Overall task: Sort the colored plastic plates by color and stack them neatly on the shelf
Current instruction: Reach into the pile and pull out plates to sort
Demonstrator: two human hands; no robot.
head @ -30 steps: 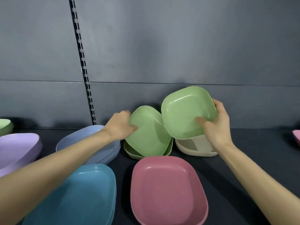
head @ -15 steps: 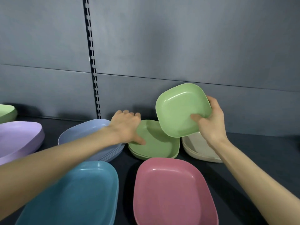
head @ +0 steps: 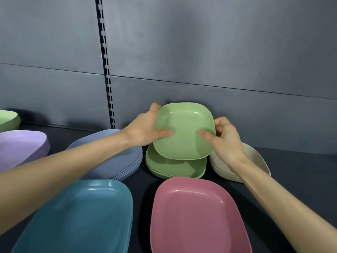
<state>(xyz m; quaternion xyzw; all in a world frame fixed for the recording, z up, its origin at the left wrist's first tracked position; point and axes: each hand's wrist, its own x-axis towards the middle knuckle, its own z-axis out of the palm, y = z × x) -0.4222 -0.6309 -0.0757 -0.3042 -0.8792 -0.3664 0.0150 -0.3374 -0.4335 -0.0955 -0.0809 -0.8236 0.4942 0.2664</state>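
A green plate (head: 184, 132) is hovering over a green stack (head: 175, 167).
The left hand (head: 144, 130) and right hand (head: 226, 141) are gripping its sides.

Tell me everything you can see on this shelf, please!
Green stack: a few plates, light green, back middle.
Held green plate: one, light green, tilted above the green stack.
Beige stack: at least two, beige, right of the green stack.
Blue-grey stack: several, blue-grey, left of the green stack.
Teal plates: number unclear, teal, front left.
Pink plates: number unclear, pink, front middle.
Purple stack: number unclear, purple, far left.
Far green plate: one seen, light green, far-left back, cut off.
Shelf: one, dark, under everything.
Back panel: grey, behind, with one slotted strip.
Left hand: one, grips the held plate's left edge.
Right hand: one, grips its right edge.
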